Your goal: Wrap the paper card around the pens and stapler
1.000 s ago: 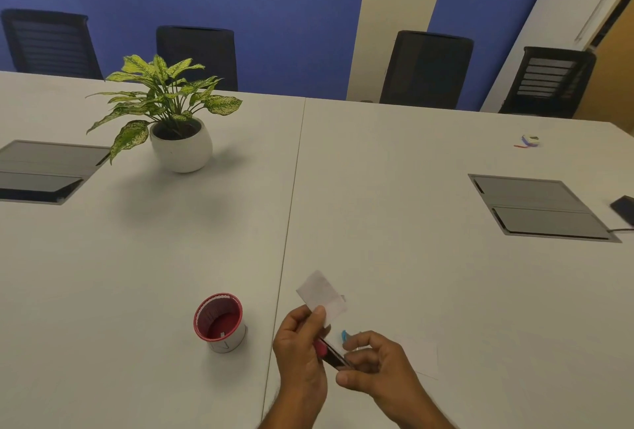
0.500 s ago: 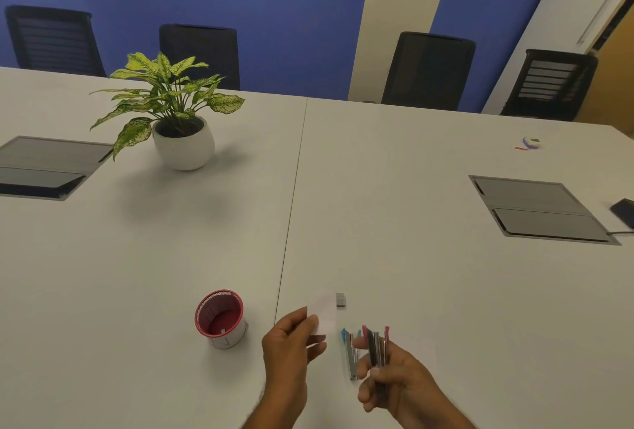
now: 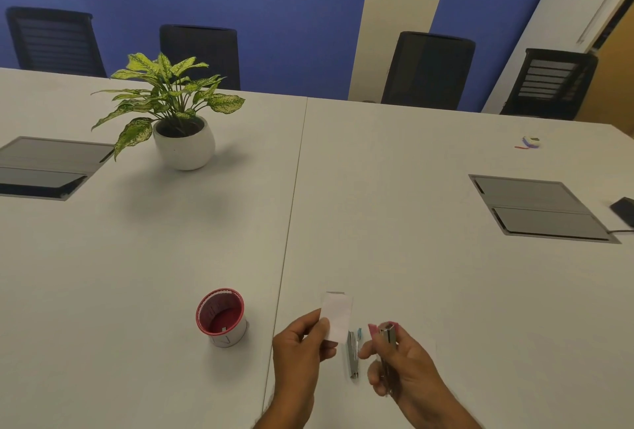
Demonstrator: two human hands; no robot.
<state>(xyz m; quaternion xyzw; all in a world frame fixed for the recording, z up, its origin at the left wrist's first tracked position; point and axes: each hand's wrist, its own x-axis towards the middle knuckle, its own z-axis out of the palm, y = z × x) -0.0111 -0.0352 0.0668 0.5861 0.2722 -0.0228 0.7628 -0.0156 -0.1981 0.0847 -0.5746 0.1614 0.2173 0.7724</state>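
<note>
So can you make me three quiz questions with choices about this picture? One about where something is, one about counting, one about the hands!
1. Where is the cup?
A. left of the hands
B. beside the plant
C. on a chair

2. How many chairs show?
A. two
B. four
C. six

3. What does the left hand do?
A. lies flat
B. pinches the paper
C. holds the cup

Answers: 1 A, it stands left of the left hand. 2 B, four dark backs line the wall. 3 B, thumb and fingers pinch the paper.
</note>
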